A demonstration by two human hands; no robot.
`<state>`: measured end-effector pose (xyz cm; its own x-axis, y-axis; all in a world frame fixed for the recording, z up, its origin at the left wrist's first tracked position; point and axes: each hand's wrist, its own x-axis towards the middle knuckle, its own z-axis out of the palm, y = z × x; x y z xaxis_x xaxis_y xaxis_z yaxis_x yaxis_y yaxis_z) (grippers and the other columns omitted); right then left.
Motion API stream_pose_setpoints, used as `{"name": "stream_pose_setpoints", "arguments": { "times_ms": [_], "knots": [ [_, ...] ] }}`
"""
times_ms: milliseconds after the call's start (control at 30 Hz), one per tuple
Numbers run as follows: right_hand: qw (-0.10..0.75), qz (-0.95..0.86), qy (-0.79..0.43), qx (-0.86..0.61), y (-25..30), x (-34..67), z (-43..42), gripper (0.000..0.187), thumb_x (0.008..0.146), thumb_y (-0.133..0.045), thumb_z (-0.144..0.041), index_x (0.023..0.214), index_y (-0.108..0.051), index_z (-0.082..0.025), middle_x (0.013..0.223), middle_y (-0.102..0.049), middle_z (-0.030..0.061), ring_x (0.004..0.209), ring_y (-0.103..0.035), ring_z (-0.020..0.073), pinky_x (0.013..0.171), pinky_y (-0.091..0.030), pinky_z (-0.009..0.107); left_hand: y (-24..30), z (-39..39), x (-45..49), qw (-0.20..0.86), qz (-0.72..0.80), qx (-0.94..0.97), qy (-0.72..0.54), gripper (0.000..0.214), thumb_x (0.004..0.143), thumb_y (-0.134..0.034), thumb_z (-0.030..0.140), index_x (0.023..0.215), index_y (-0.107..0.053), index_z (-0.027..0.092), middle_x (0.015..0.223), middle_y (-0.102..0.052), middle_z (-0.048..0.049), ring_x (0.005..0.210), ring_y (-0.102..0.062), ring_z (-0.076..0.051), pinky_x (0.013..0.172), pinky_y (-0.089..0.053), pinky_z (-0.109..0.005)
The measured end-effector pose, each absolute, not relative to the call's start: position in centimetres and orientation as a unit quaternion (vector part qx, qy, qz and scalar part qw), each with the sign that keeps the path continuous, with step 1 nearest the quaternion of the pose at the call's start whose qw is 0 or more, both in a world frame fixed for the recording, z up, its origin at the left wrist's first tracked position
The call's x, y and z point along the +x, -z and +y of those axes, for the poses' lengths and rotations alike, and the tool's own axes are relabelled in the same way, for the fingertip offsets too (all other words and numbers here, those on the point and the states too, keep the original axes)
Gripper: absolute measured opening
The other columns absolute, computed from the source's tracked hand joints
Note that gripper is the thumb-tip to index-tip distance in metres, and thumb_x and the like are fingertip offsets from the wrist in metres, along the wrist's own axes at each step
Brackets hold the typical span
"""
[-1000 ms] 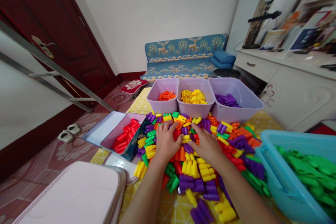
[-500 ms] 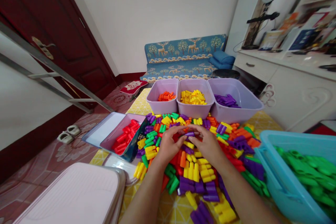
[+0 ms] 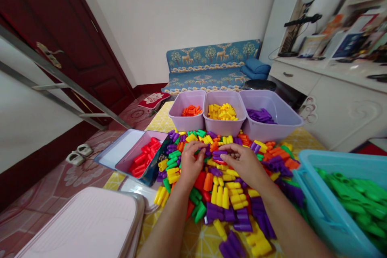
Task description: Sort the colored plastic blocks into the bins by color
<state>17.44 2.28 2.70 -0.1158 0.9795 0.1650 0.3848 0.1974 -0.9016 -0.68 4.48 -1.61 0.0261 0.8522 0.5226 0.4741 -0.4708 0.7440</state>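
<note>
A heap of short plastic blocks [image 3: 225,193] in purple, yellow, green, orange and red covers the yellow tablecloth in front of me. My left hand [image 3: 190,163] lies on the heap's far left part. Its fingers curl down among the blocks, and what they grip is hidden. My right hand [image 3: 245,162] is beside it and pinches a small stack of purple blocks [image 3: 219,155] between thumb and fingers, just above the heap. Both hands are a little short of the three lilac bins.
Three lilac bins stand at the back: orange blocks [image 3: 186,109], yellow blocks [image 3: 225,111], purple blocks [image 3: 273,116]. A lilac tray of red blocks [image 3: 142,156] sits to the left and a blue tub of green blocks [image 3: 347,193] to the right. A pink case [image 3: 84,225] is near left.
Both hands lifted off the heap and came together around purple blocks. The right hand now holds them, and the left has dropped back onto the heap, slightly further away.
</note>
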Motion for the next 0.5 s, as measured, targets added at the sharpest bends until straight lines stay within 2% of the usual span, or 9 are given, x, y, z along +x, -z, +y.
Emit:
{"name": "stream_pose_setpoints", "arguments": {
  "times_ms": [133, 200, 267, 367, 433, 500],
  "knots": [
    [0.345, -0.698, -0.375, -0.503, -3.3, 18.0, 1.9, 0.018, 0.070, -0.063, -0.019, 0.085, -0.073, -0.018, 0.082, -0.073, 0.0033, 0.074, -0.065, 0.0182, 0.069, -0.050, 0.029, 2.2, 4.6, -0.8, 0.100, 0.527, 0.711, -0.455, 0.033, 0.080, -0.063, 0.023, 0.113, -0.066, 0.022, 0.125, -0.058, -0.0099, 0.119, -0.051, -0.026, 0.102, -0.040, -0.044],
    [0.360, -0.677, -0.393, -0.508, -3.6, 18.3, 1.8, 0.015, 0.068, -0.066, -0.020, 0.082, -0.073, -0.018, 0.074, -0.072, 0.0026, 0.068, -0.064, 0.0178, 0.064, -0.050, 0.029, 2.3, 4.5, -0.8, 0.107, 0.540, 0.727, -0.410, 0.041, 0.079, -0.065, 0.027, 0.120, -0.062, 0.022, 0.128, -0.056, -0.0110, 0.121, -0.050, -0.028, 0.103, -0.040, -0.047],
    [0.490, -0.583, -0.399, -0.510, -4.0, 18.6, 1.9, 0.020, 0.071, -0.068, -0.027, 0.089, -0.071, -0.018, 0.077, -0.071, 0.0027, 0.067, -0.065, 0.0167, 0.063, -0.052, 0.029, 2.2, 4.4, -0.7, 0.119, 0.543, 0.743, -0.373, 0.041, 0.080, -0.064, 0.029, 0.121, -0.061, 0.023, 0.124, -0.060, -0.0109, 0.118, -0.053, -0.028, 0.102, -0.040, -0.048],
    [0.720, -0.395, -0.367, -0.437, -4.8, 19.0, 2.1, 0.034, 0.078, -0.065, -0.036, 0.109, -0.062, -0.021, 0.104, -0.069, 0.0054, 0.084, -0.068, 0.0160, 0.076, -0.055, 0.031, 1.9, 4.3, -0.6, 0.118, 0.540, 0.755, -0.351, 0.039, 0.081, -0.063, 0.029, 0.120, -0.061, 0.022, 0.118, -0.065, -0.0103, 0.115, -0.055, -0.028, 0.102, -0.040, -0.048],
    [0.767, -0.345, -0.362, -0.403, -4.9, 19.3, 2.3, 0.035, 0.078, -0.066, -0.036, 0.110, -0.060, -0.022, 0.115, -0.065, 0.0066, 0.093, -0.067, 0.0160, 0.082, -0.054, 0.033, 1.8, 4.3, -0.6, 0.119, 0.539, 0.755, -0.354, 0.038, 0.081, -0.063, 0.028, 0.119, -0.062, 0.022, 0.116, -0.066, -0.0100, 0.113, -0.056, -0.027, 0.100, -0.041, -0.047],
    [0.738, -0.354, -0.377, -0.432, -4.3, 19.5, 2.6, 0.034, 0.076, -0.067, -0.037, 0.105, -0.062, -0.021, 0.112, -0.066, 0.0077, 0.090, -0.067, 0.0168, 0.078, -0.055, 0.032, 1.8, 4.4, -0.6, 0.129, 0.534, 0.753, -0.362, 0.035, 0.081, -0.063, 0.025, 0.115, -0.063, 0.022, 0.113, -0.068, -0.0085, 0.109, -0.058, -0.026, 0.098, -0.043, -0.044]
  ]
}}
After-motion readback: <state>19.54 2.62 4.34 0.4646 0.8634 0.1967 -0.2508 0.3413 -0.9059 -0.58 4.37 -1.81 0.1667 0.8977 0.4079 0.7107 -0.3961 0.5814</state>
